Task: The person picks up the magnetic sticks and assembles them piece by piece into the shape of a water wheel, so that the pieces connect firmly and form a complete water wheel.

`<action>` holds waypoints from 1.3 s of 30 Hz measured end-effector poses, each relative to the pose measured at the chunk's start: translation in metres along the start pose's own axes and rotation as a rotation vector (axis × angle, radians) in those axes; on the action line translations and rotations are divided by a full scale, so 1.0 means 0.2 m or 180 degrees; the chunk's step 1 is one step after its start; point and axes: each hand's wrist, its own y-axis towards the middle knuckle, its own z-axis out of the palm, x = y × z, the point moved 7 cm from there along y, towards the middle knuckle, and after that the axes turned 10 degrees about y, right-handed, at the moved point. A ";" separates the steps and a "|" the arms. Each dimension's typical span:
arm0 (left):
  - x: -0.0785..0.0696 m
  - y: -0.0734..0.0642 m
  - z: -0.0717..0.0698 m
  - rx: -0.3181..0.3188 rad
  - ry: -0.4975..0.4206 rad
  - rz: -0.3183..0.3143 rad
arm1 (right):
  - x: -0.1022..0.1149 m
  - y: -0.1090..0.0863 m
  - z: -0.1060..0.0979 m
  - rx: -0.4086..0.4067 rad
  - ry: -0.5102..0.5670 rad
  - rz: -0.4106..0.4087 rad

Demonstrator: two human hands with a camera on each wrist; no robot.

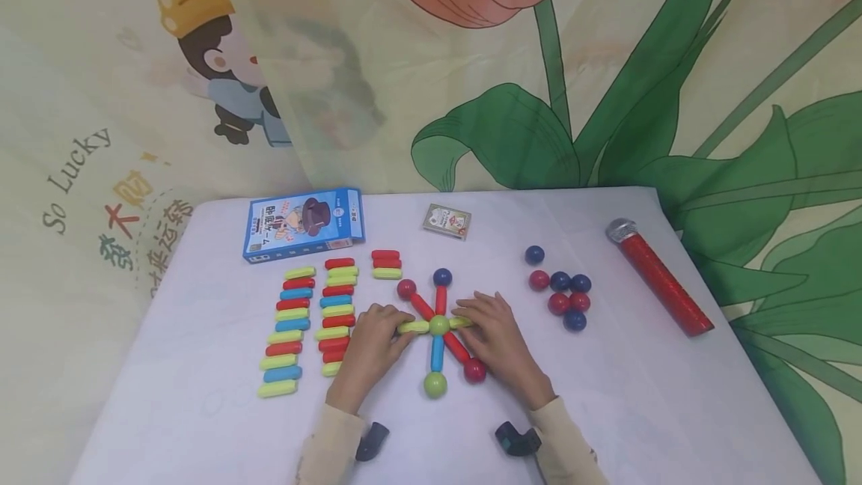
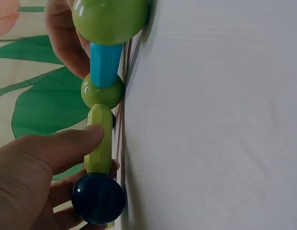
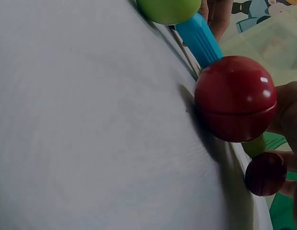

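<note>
On the white table lies a star of ball-and-rod toy pieces around a central green ball (image 1: 439,325). Its red, blue and yellow-green rods lead to coloured balls. My left hand (image 1: 373,334) pinches the left yellow-green rod (image 2: 99,153), its thumb along the side; a dark blue ball (image 2: 98,199) caps that rod. On the opposite side my right hand (image 1: 497,337) holds the right yellow-green rod (image 1: 460,322), with a dark red ball (image 3: 266,174) at its outer end. A blue rod (image 1: 438,354) points toward me, ending in a green ball (image 1: 435,385). Beside it sits a red ball (image 1: 474,370).
Columns of loose rods (image 1: 281,349) lie left, partly behind my left hand. Several loose blue and red balls (image 1: 560,304) sit right, near a red tube with a silver head (image 1: 663,279). At the back are a blue box (image 1: 303,223) and a small card pack (image 1: 447,221).
</note>
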 end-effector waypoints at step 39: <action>0.41 -0.11 -0.21 -0.0243 -0.0080 -0.0980 | 0.15 0.06 0.07 0.0476 -0.0551 -0.0139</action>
